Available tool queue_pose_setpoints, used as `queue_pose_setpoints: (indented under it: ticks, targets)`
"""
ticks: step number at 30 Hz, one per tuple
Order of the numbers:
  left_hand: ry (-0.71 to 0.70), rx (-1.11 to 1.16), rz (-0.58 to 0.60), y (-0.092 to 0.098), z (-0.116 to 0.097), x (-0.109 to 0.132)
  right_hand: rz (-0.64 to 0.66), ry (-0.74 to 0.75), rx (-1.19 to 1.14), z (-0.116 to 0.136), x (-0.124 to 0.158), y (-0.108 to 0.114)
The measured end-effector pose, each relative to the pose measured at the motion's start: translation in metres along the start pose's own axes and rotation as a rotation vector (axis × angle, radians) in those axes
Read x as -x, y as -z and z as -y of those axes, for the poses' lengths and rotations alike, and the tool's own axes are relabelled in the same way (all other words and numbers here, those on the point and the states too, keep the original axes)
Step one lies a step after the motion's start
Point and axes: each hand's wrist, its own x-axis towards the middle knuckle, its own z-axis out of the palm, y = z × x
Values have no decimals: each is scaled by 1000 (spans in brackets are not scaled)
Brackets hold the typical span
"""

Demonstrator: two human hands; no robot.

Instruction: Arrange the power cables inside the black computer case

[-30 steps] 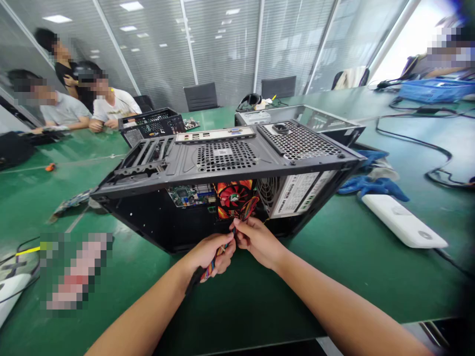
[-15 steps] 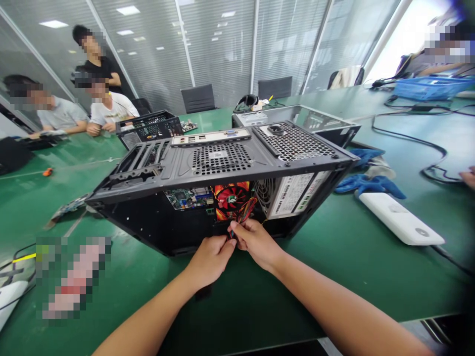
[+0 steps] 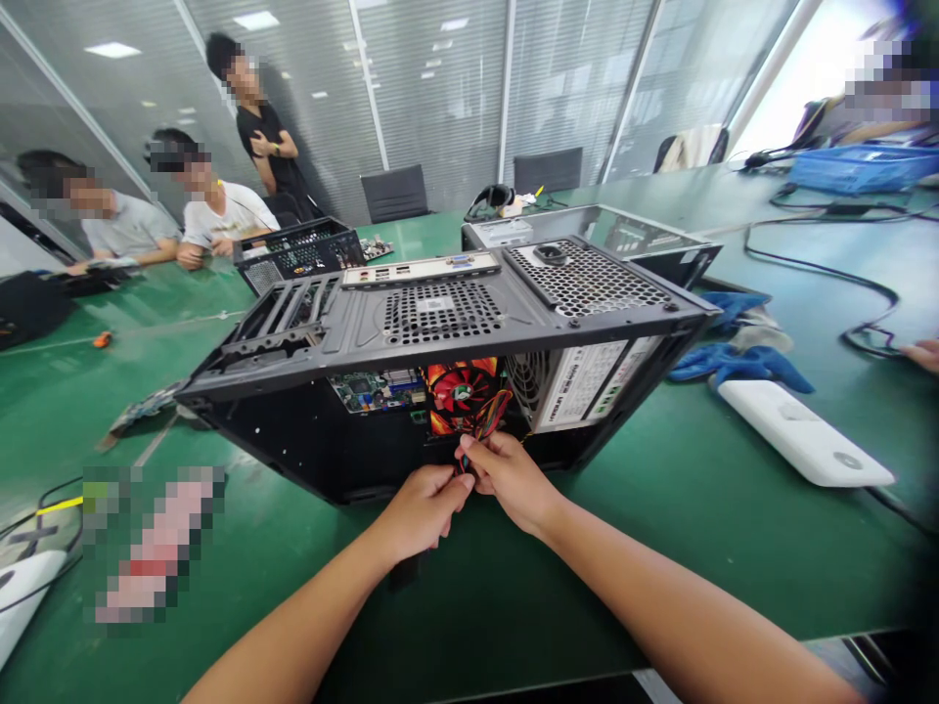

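Note:
A black computer case lies on the green table with its open side toward me. Inside it I see a red cooling fan, part of a motherboard and a power supply with a white label. A bundle of thin coloured cables comes out past the fan. My right hand is closed on these cables at the case's lower edge. Fingertips of my left hand pinch the cables' lower end, right beside the right hand. Whatever connector sits between the fingers is hidden.
A white power strip and blue gloves lie to the right. Behind stand another case and a smaller black case. Several people are around the table; a co-worker's hand shows at the right edge.
Both hands hold the cables in nearly the same pose. The view has shifted slightly. The standing person at the back has moved right and now has an arm across the chest.

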Motion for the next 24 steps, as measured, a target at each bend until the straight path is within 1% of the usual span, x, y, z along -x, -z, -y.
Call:
queue_pose_setpoints:
  ticks: [4, 6, 7, 8, 10, 11, 13, 15, 17, 19, 24]
  targets:
    - [-155, -209, -169, -2, -5, 3, -9, 6, 15, 0, 1, -1]
    - [-181, -231, -208, -3, -5, 3, -19, 13, 23, -1, 1, -1]
    - [-152, -192, -185, -4, -3, 2, -25, 14, 31, -1, 1, -1]
    - [-102, -126, -139, -5, -2, 1, -29, 13, 41, -2, 1, 0]
    - [-1, 34, -21, -5, 2, -2, -27, 2, 70, -1, 2, 1]
    - [27, 99, 28, -4, 4, -3, -26, -5, 88, -1, 2, 1]
    - [36, 174, 88, -3, 7, -5, -31, -15, 119, 0, 2, 2]
    - [28, 180, 94, -3, 8, -5, -41, -9, 139, 0, 3, 3]
    - [27, 125, 44, -4, 6, -5, -53, 9, 153, -1, 2, 3]
    - [12, 32, -32, -6, 3, -4, -66, 28, 176, -2, 2, 4]
    - [-145, -258, -234, -12, -3, -3, -108, 71, 210, -8, -1, 5]
